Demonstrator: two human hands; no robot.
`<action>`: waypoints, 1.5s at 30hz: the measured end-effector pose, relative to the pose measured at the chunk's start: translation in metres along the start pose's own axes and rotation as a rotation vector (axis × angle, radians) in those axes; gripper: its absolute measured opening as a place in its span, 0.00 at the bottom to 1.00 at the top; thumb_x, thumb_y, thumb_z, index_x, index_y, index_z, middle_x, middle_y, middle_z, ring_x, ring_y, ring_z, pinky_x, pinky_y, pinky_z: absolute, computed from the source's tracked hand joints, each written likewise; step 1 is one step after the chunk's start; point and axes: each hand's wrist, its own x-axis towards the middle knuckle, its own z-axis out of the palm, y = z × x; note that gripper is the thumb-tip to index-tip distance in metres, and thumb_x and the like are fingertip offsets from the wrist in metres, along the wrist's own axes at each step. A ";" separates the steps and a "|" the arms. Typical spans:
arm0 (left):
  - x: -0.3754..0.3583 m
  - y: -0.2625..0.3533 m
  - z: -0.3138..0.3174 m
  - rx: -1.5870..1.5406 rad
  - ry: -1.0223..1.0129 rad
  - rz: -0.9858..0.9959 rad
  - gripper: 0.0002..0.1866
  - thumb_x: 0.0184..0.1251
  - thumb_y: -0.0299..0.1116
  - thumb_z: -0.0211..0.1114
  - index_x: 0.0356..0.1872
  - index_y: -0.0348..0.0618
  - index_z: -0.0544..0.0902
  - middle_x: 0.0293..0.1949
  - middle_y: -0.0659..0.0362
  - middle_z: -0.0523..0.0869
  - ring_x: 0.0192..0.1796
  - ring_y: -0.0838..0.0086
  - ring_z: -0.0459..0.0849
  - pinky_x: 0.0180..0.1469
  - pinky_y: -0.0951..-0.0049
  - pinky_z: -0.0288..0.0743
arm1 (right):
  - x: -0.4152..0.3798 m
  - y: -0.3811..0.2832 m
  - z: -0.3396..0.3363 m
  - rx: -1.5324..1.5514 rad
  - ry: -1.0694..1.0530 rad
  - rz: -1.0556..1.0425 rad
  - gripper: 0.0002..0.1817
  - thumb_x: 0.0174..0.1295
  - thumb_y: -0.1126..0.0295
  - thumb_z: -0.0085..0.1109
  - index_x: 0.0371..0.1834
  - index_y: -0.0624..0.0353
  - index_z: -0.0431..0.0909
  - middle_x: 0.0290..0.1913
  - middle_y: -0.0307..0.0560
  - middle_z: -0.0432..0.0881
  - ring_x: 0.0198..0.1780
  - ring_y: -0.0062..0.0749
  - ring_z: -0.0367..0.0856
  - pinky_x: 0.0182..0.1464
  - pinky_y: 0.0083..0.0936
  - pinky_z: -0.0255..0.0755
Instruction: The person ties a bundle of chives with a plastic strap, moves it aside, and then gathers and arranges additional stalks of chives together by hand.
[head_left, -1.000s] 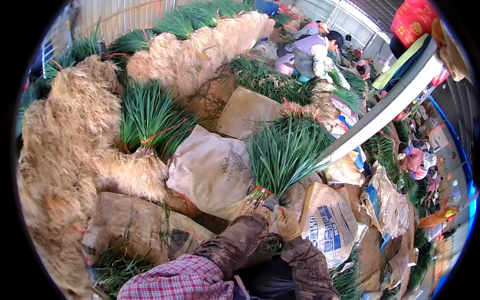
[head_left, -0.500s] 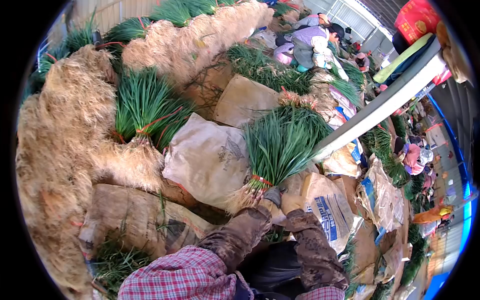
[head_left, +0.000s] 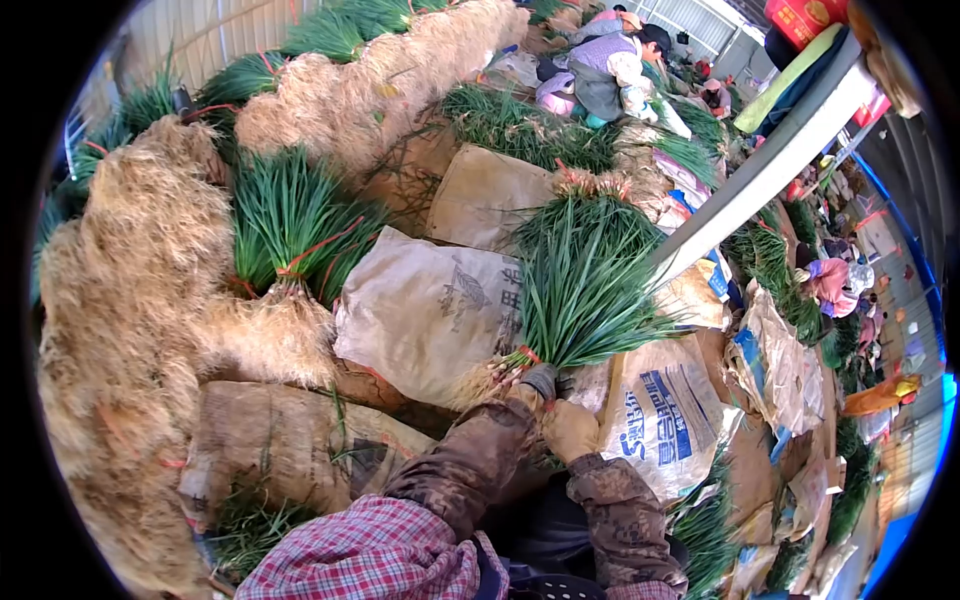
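My left hand (head_left: 534,386), in a glove with grey fingertips, is closed on the root end of a green onion bundle (head_left: 590,290). Long green leaves fan away from me, and pale roots poke out at the left of the hand. A red tie (head_left: 528,354) circles the stems just above my grip. Close beside it, my right hand (head_left: 572,430), also gloved, has its fingers curled in; a small red spot shows between the hands, but what the fingers hold is hidden. Under the bundle's root side lies a whitish sack (head_left: 430,310).
A tied onion bundle (head_left: 290,225) stands at left beside a long heap of pale roots (head_left: 140,300). A printed sack (head_left: 665,410) lies right of my hands. A white post (head_left: 770,155) slants across the right. A person in purple (head_left: 610,60) bends over onions farther back.
My right hand has drawn slightly down and away from the bundle, its fingers now curled. The bundle leans farther right, and its leaves have spread over the printed sack's top edge.
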 end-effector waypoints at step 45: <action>0.016 0.200 -0.098 2.188 0.220 0.079 0.21 0.44 0.37 0.75 0.40 0.38 0.83 0.42 0.46 0.85 0.45 0.56 0.84 0.46 0.57 0.77 | 0.193 -0.028 0.107 0.819 -0.347 -0.113 0.15 0.67 0.64 0.48 0.34 0.63 0.81 0.27 0.47 0.84 0.29 0.29 0.82 0.33 0.27 0.76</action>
